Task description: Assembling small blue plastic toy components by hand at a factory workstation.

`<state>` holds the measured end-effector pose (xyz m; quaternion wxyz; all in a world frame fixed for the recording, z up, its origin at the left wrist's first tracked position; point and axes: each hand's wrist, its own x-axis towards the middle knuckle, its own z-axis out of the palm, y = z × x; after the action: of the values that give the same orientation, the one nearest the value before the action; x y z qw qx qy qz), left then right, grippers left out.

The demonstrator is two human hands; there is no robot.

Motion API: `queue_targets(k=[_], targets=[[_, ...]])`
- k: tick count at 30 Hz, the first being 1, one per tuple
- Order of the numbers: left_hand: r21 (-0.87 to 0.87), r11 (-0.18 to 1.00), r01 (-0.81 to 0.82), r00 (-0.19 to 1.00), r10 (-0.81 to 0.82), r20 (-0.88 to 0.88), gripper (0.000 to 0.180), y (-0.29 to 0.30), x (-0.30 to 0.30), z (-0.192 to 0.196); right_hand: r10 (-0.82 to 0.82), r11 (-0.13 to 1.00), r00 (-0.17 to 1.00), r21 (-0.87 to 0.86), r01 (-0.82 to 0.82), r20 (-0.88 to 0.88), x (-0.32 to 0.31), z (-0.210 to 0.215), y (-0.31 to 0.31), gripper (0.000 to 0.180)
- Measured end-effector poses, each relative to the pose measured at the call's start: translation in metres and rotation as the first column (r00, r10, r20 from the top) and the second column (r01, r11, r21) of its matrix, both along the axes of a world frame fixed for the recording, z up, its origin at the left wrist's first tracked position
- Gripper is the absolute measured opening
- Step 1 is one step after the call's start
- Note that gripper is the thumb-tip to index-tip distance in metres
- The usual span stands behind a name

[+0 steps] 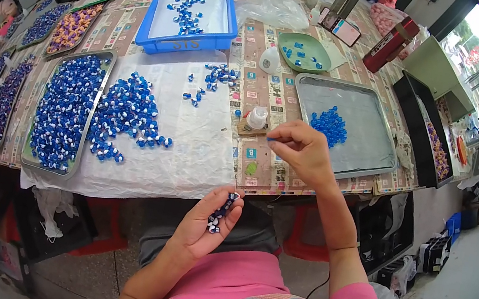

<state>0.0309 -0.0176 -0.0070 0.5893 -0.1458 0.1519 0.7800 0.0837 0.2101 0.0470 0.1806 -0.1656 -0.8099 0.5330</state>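
My left hand (196, 228) is curled, palm up, at the table's front edge, closed around several small dark-blue-and-white pieces (216, 216). Above and to its right, my right hand (308, 156) pinches a small blue bead (270, 139), mostly covered by the fingertips. Just beyond these fingertips a small white bottle (257, 116) stands on a little brown block. Right of it, a pile of clear blue beads (329, 125) lies in a metal tray (374, 118). White paper (202, 143) on the left carries a heap of blue-and-white pieces (129, 109) and a smaller scatter farther back.
A full metal tray (107, 73) rests at the left, and a blue bin (185, 47) farther back. A green dish (325, 56), white squeeze bottle (269, 61), phone (339, 28) and red flask (390, 45) stand toward the back right. Other people are at the far left.
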Motion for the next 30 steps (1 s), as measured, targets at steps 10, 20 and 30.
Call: queue_targets(k=[10,20,30], targets=[[-0.010,1.000,0.020,1.000,-0.020,-0.014,0.023,-0.010,-0.002,0.010,-0.057,0.915,0.998,0.401,0.051,0.005,-0.047,0.010,0.007,0.015],[0.041,0.999,-0.009,0.997,0.005,0.074,0.027,-0.019,-0.010,0.003,0.003,0.835,1.000,0.550,-0.006,0.007,-0.062,0.012,0.002,0.015],[0.049,0.998,-0.029,0.995,0.024,0.102,0.032,-0.011,-0.015,-0.010,0.164,0.964,0.983,0.225,-0.142,-0.080,-0.016,0.011,-0.048,0.018]])
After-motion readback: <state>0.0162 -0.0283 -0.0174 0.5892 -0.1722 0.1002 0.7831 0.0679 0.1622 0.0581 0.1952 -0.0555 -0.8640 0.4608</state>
